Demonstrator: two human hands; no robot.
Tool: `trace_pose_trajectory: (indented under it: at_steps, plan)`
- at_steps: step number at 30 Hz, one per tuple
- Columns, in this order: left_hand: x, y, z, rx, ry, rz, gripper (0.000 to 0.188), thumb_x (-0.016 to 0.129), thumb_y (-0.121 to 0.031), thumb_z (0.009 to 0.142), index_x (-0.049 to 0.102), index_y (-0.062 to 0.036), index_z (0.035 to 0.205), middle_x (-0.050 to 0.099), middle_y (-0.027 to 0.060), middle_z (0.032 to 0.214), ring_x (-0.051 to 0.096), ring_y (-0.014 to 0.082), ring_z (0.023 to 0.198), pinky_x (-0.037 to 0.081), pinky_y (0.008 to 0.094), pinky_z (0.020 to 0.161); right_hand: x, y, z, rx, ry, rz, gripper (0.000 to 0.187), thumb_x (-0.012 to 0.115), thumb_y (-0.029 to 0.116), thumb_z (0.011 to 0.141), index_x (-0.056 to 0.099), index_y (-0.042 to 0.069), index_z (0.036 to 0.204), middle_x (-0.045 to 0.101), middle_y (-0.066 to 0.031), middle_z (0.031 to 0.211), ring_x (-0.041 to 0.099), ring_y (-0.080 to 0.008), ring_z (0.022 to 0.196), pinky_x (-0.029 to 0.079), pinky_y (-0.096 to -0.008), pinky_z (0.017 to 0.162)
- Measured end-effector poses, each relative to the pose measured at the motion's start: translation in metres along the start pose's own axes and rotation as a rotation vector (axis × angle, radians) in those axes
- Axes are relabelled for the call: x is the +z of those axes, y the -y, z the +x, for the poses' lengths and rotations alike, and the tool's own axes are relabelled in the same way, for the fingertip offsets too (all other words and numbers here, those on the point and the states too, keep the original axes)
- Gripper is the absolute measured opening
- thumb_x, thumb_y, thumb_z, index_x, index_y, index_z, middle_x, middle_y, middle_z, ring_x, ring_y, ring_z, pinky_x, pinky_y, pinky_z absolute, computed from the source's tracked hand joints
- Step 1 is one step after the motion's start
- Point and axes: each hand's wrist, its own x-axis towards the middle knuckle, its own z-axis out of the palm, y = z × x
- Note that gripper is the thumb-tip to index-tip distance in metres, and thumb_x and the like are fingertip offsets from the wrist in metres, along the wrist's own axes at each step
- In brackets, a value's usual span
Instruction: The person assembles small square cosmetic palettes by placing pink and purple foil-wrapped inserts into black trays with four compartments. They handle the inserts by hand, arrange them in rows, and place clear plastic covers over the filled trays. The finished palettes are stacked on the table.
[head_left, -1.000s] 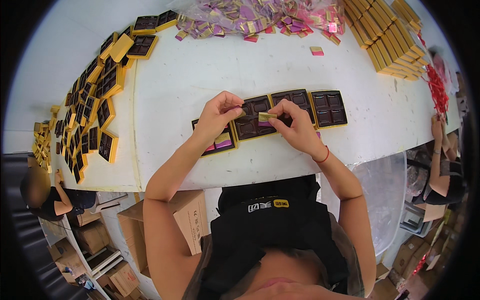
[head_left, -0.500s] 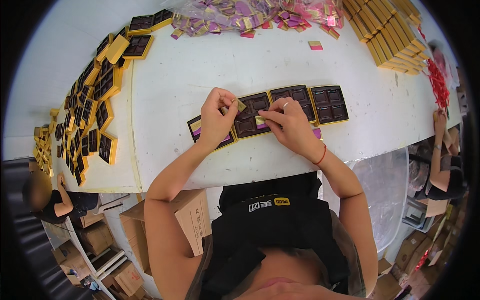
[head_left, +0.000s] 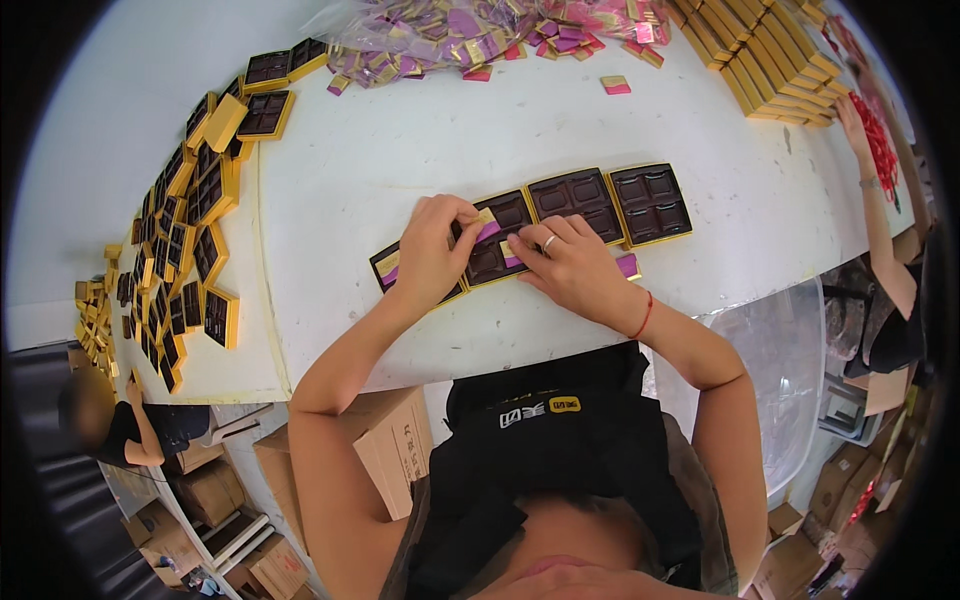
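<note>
A row of several gold boxes with dark brown divided trays (head_left: 651,204) runs across the table before me. My left hand (head_left: 432,250) pinches a purple-and-gold wrapped chocolate (head_left: 487,226) over the second tray from the left. Close beside it, the fingers of my right hand (head_left: 580,262) are closed on another wrapped chocolate (head_left: 511,255), at a nearer compartment of that tray. The leftmost tray, partly covered by my left hand, holds a wrapped chocolate (head_left: 387,268). A loose purple piece (head_left: 628,266) lies by my right wrist.
Filled plastic bags of wrapped pieces (head_left: 430,40) lie at the far edge, near one stray pink piece (head_left: 616,86). Gold boxes are stacked (head_left: 785,65) far right, beside red strands (head_left: 880,150). Open tray boxes (head_left: 210,180) crowd the left. Other people work at both sides.
My left hand has turned and brought its chocolate lower, onto the second tray. My right hand stays at the same tray. At far right, another person's arm has reached farther up the table.
</note>
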Motion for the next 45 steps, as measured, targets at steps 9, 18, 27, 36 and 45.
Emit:
trace_pose_trajectory:
  at_steps: [9,18,27,36,45]
  plan:
    - [-0.018,0.000,-0.019,0.383,0.240,0.492,0.051,0.071,-0.021,0.083,0.060,-0.0048,0.130,0.057,0.0102,0.138,0.051,0.0306,0.127,0.042,0.0426,0.105,0.004,-0.005,-0.006,-0.007,-0.130,0.157,0.033,0.080,0.016,0.070,0.069,0.005,0.099,0.058,-0.0009,0.098,0.053,-0.0208,0.093,0.044,-0.0351,0.078]
    - [-0.030,0.009,-0.009,0.190,0.340,0.301,0.044,0.065,-0.022,0.091,0.056,-0.0055,0.131,0.058,0.0130,0.133,0.052,0.0326,0.125,0.040,0.0449,0.105,-0.004,-0.020,0.001,-0.027,-0.046,0.282,0.037,0.084,0.016,0.068,0.071,0.008,0.103,0.063,-0.0026,0.104,0.058,-0.0227,0.099,0.046,-0.0372,0.084]
    - [0.024,0.089,0.171,0.298,-0.005,0.354,0.028,0.060,-0.013,0.093,0.063,-0.0073,0.120,0.059,0.0091,0.130,0.059,0.0321,0.114,0.050,0.0389,0.091,-0.018,-0.247,0.037,0.360,0.171,-0.243,0.042,0.068,0.013,0.084,0.059,0.003,0.124,0.064,-0.0172,0.107,0.059,-0.0383,0.104,0.049,-0.0416,0.091]
    - [0.042,0.071,0.182,0.014,-0.003,0.397,0.026,0.072,-0.018,0.085,0.068,-0.0119,0.111,0.057,0.0044,0.119,0.060,0.0250,0.105,0.051,0.0370,0.083,-0.047,-0.230,0.019,0.610,0.058,0.229,0.018,0.068,0.008,0.085,0.066,0.001,0.101,0.067,-0.0136,0.095,0.064,-0.0218,0.087,0.051,-0.0328,0.079]
    - [0.028,0.076,0.187,0.110,0.075,0.468,0.031,0.074,-0.025,0.084,0.069,-0.0120,0.112,0.059,0.0042,0.118,0.057,0.0256,0.112,0.051,0.0391,0.085,-0.070,-0.144,0.026,0.698,-0.028,1.245,0.041,0.058,0.001,0.091,0.056,0.001,0.132,0.063,-0.0030,0.098,0.063,-0.0105,0.090,0.056,-0.0268,0.085]
